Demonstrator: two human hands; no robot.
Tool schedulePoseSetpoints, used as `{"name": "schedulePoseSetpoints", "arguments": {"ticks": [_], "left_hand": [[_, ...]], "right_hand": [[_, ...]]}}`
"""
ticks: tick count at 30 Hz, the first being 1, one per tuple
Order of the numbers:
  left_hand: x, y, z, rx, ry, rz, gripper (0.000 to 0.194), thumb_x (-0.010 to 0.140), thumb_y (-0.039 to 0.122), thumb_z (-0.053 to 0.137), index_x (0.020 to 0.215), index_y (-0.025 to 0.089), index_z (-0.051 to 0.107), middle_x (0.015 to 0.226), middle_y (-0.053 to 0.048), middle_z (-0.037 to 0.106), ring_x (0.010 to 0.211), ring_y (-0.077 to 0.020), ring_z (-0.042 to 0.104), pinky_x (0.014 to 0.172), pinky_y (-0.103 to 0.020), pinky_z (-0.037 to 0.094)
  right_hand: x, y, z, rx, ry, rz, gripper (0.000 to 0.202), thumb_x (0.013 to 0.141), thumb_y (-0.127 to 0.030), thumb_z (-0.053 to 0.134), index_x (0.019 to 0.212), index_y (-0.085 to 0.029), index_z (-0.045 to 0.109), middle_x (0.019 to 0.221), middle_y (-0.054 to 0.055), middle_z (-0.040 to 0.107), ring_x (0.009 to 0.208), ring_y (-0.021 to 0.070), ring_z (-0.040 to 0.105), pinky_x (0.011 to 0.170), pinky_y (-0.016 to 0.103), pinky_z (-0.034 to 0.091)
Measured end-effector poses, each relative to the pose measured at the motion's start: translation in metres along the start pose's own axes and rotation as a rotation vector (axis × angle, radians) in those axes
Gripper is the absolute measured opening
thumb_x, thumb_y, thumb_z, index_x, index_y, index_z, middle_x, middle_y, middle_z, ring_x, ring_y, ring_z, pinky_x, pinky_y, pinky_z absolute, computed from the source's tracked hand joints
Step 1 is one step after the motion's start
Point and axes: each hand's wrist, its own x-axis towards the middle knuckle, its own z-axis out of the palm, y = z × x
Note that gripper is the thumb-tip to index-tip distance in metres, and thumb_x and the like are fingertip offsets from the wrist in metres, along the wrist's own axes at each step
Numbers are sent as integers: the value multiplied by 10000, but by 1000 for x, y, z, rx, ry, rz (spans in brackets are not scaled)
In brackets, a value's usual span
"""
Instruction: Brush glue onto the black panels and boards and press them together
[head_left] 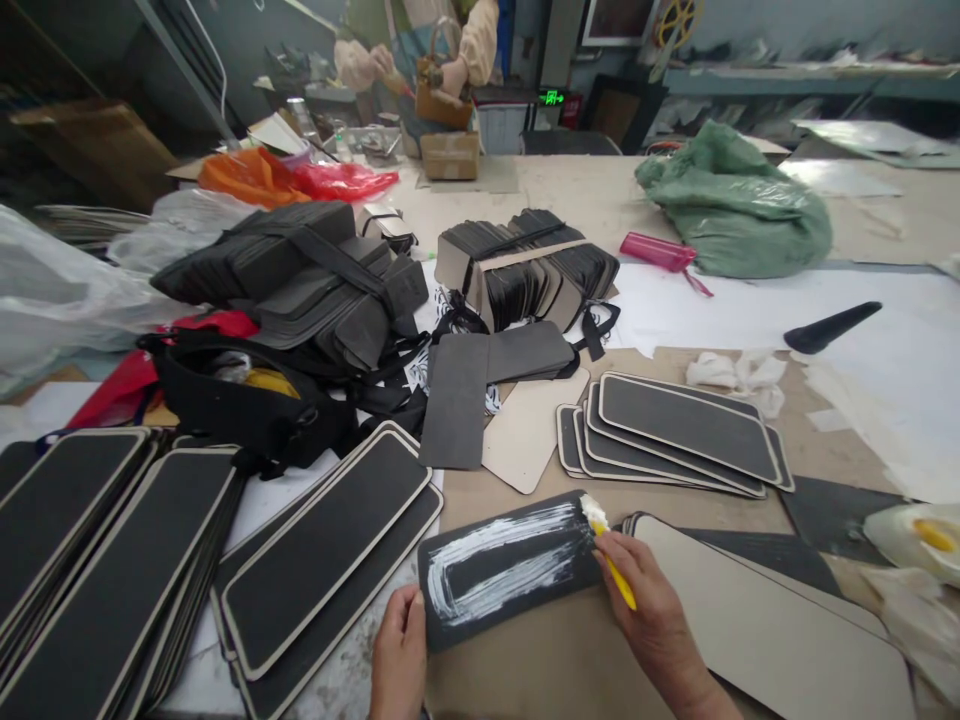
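Note:
A dark grey rounded panel lies at the front, with white glue smeared along its long sides and left end. My left hand grips the panel's left edge, thumb on top. In my right hand is a glue brush with a yellow handle, its bristles coated in thick white glue and touching the panel's upper right corner. To the right rests a stack of beige panels. Behind the glued panel are a bare dark panel and a beige one.
Light-edged dark panels are stacked at left, centre left and right. Bundled dark pieces, a black bag, a green sack and a white container surround the work. Across the table a person handles a brown bag.

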Motion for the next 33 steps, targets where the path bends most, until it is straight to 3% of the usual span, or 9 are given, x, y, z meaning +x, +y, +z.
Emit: {"name": "schedulePoseSetpoints", "arguments": {"ticks": [6,10,16,23,29,33], "left_hand": [[-1,-9,-3,20,0,14,434,626,587,481,766,187,577,764,-51,644,755,-233,577,734,-347,443],[0,-11,-3,28,29,-6,446,614,582,486,784,183,586,788,-59,648,793,-247,581,767,-368,437],[1,-4,-5,-17,81,-6,427,606,542,490,785,171,599,762,-58,644,782,-246,581,744,-361,441],[5,-6,-11,-64,100,23,385,581,511,545,734,170,634,729,-53,665,748,-243,594,714,-368,460],[9,-9,-16,-31,75,45,378,620,510,528,744,168,628,725,-46,648,742,-234,587,721,-366,460],[12,-14,-18,-28,47,40,412,607,538,548,760,164,627,727,-48,646,739,-237,594,704,-365,472]], "right_hand": [[-8,-22,13,81,-68,-11,322,861,-105,447,1159,-194,531,993,109,584,943,195,587,777,323,544],[-16,-35,-3,127,-87,-2,344,862,-106,440,1182,-205,519,1018,106,583,982,187,578,804,304,535],[-45,-28,-24,-15,-76,29,308,860,-125,436,1134,-200,556,980,108,597,931,192,601,760,295,547],[-49,-51,0,-15,-84,55,304,868,-110,389,1122,-179,541,966,110,596,919,185,603,760,293,541],[-43,-56,-5,-26,-6,90,296,863,-122,446,1137,-198,530,974,106,580,920,182,592,765,297,534],[-41,-68,2,-27,5,68,296,858,-94,427,1108,-191,551,926,97,595,877,172,603,737,281,538]]}}
